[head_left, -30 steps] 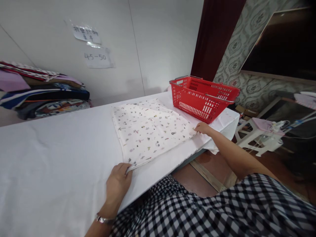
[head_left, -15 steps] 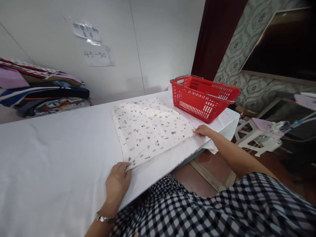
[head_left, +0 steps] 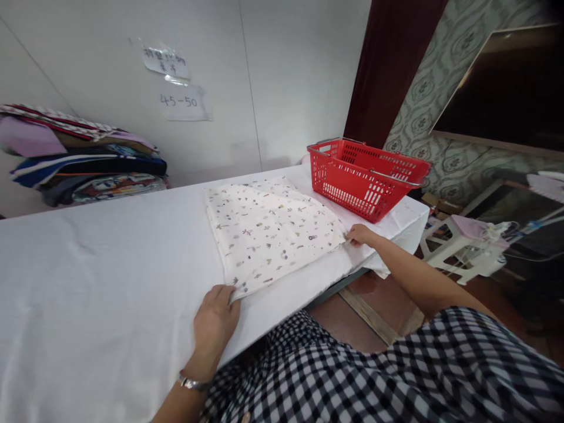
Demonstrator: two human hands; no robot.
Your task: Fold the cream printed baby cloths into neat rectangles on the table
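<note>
A white cloth (head_left: 268,235) printed with small plants and other little motifs lies spread in a folded layer on the table, with a slanting crease near its far side. At its near left corner, my left hand (head_left: 217,317) pinches the edge between thumb and fingers. My right hand (head_left: 360,234) grips the near right corner, fingers closed on the fabric. The near edge runs fairly straight between both hands. The fingertips under the cloth are partly hidden.
A red plastic basket (head_left: 348,182) with metal handles stands at the table's far right. Folded clothes (head_left: 101,155) are piled at the far left against the wall. The white-covered table (head_left: 123,282) ends close to my body. A white stool (head_left: 458,247) stands beyond its right end.
The view has shifted slightly, so everything sits a little further right. Both hands keep hold of the same cloth corners, and the cloth lies practically as before.
</note>
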